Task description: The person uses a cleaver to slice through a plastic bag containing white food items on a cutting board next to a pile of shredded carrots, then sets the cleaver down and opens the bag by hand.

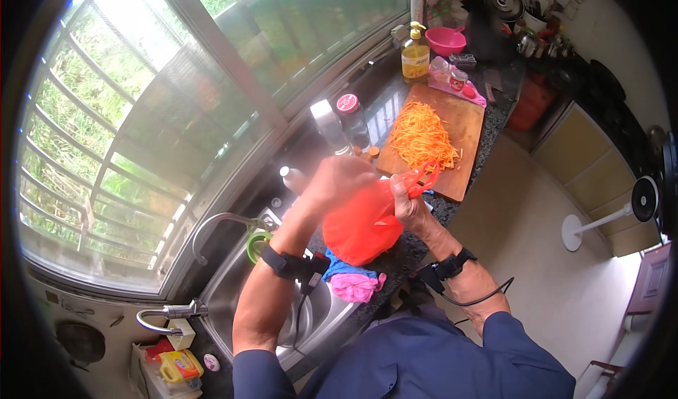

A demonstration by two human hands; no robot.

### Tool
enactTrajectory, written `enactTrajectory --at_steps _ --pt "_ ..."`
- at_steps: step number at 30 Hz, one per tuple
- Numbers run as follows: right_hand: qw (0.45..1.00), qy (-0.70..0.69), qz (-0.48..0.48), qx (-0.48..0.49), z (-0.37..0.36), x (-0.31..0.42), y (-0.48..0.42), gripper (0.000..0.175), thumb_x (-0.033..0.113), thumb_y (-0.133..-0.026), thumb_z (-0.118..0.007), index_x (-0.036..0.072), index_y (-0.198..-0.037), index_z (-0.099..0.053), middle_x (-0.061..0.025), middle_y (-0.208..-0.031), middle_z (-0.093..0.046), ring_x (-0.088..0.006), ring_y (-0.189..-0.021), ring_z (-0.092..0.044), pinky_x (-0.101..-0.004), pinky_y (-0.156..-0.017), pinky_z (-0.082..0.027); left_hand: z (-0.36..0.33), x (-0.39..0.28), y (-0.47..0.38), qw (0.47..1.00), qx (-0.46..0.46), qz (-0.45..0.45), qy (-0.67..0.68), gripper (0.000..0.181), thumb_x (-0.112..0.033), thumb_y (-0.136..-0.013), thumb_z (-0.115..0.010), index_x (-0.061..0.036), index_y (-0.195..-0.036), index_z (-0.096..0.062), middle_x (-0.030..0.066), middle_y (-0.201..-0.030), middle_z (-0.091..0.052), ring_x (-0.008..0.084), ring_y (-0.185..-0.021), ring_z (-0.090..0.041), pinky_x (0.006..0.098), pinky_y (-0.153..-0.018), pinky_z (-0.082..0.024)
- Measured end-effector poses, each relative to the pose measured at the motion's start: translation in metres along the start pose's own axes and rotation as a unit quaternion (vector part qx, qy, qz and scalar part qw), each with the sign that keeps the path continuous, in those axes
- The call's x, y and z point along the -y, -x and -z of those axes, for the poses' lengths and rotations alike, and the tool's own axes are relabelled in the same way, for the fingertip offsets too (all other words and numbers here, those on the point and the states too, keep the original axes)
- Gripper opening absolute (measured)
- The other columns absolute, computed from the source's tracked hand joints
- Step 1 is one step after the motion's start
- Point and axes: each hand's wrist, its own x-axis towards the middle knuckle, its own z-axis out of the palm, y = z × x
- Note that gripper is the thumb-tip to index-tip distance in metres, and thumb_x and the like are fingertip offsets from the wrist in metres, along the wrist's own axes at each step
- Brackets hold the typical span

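Observation:
My right hand (412, 207) grips the gathered neck of a red plastic bag (361, 229), its thumb on top and the looped handles sticking out beyond it. Motion blurs my left hand (341, 179) at the bag's upper left side, so what its fingers hold is unclear. The bag hangs full and rounded in front of me, and its contents are hidden. Just beyond my right hand, a heap of shredded carrot (421, 134) lies on a wooden cutting board (466, 166).
A stainless steel sink (228, 298) with a curved faucet (220, 218) is at left. Blue and pink cloths (355, 286) lie by its rim. Beyond my left hand stand a red-lidded glass jar (354, 115) and a white-capped bottle (291, 179). A pump bottle (415, 57) and a cleaver (493, 84) are farther back.

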Motion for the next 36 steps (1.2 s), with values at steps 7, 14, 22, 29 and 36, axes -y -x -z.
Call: enactTrajectory --at_steps 7,14,22,29,36 --pt "0.999 0.013 -0.022 -0.034 -0.004 0.030 0.003 0.039 0.035 -0.106 -0.043 -0.001 -0.109 -0.059 -0.0085 -0.097 -0.065 -0.0167 -0.090 -0.061 -0.0333 -0.077 -0.050 -0.014 -0.029 0.013 0.993 0.062 0.079 -0.068 0.051 -0.023 -0.075 -0.082 0.0030 -0.114 -0.064 0.0130 -0.092 -0.069 0.0213 -0.089 -0.067 0.0348 -0.082 -0.052" --pt "0.991 -0.082 -0.073 -0.082 0.000 0.046 0.016 0.038 0.042 -0.103 -0.052 0.005 -0.099 -0.061 0.0011 -0.075 -0.054 -0.0080 -0.060 -0.049 -0.0258 -0.053 -0.041 -0.051 0.005 0.025 0.998 -0.064 0.017 0.012 0.073 -0.024 -0.070 -0.082 -0.0008 -0.133 -0.054 0.0196 -0.113 -0.066 0.0324 -0.109 -0.064 0.0409 -0.098 -0.048" --pt "0.951 -0.206 -0.200 0.114 0.034 0.037 0.017 0.031 0.038 -0.096 -0.065 0.008 -0.092 -0.069 0.0018 -0.071 -0.057 -0.0064 -0.056 -0.044 -0.0225 -0.053 -0.036 -0.071 0.017 0.026 0.989 -0.036 -0.008 -0.144 0.033 -0.030 -0.071 -0.076 -0.0061 -0.093 -0.072 0.0134 -0.088 -0.058 0.0324 -0.095 -0.057 0.0429 -0.080 -0.046" --pt "0.976 0.016 -0.123 0.181 0.048 0.050 0.019 0.023 0.025 -0.086 -0.074 0.004 -0.094 -0.072 -0.0013 -0.074 -0.063 -0.0083 -0.068 -0.057 -0.0257 -0.064 -0.046 -0.078 0.028 0.020 0.996 -0.019 0.003 -0.089 0.031 -0.031 -0.076 -0.071 -0.0017 -0.084 -0.069 0.0141 -0.090 -0.057 0.0325 -0.093 -0.057 0.0421 -0.080 -0.046" --pt "0.987 0.087 -0.061 0.118 0.039 0.046 0.030 0.023 0.013 -0.085 -0.074 -0.001 -0.103 -0.069 -0.0064 -0.088 -0.072 -0.0115 -0.084 -0.065 -0.0287 -0.080 -0.053 -0.075 0.028 0.027 0.993 0.046 0.077 0.082 0.032 -0.028 -0.076 -0.069 0.0019 -0.086 -0.064 0.0145 -0.082 -0.056 0.0299 -0.083 -0.058 0.0398 -0.074 -0.046"
